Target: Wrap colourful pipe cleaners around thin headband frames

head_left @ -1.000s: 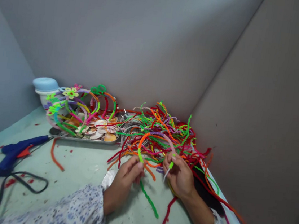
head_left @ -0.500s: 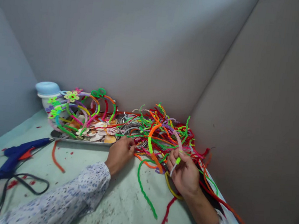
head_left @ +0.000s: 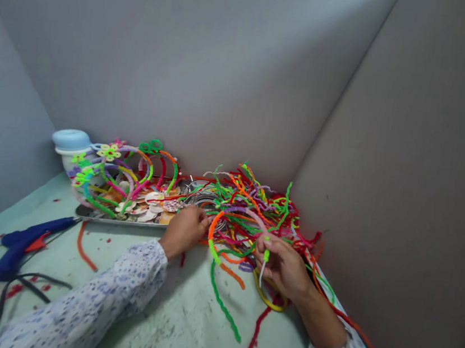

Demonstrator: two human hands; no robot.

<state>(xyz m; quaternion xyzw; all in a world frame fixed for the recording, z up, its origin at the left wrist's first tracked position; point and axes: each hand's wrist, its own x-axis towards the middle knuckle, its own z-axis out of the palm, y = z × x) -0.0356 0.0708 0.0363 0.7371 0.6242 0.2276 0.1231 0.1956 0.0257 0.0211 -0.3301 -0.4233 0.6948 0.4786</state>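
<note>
My right hand is closed round one end of a headband wrapped in orange, lime, purple and pink pipe cleaner. A lime wrap and a bare pale tip stick out below my fingers. The rest of the arch curves left, in front of a tangled heap of loose pipe cleaners. My left hand is at the heap's left edge, by the tray's front rim, with its fingers bent together. Whatever is between those fingertips is hidden. Bare metal hoops lie just behind it.
A metal tray holds shells, with finished flowered headbands standing at its left end. Behind them is a white jar with a blue lid. A blue glue gun with a black cord lies at left. Grey walls enclose the table.
The headband in my right hand has swung left and lower, its arch now nearer my left hand. My left hand stays by the heap. The whole view has shifted slightly.
</note>
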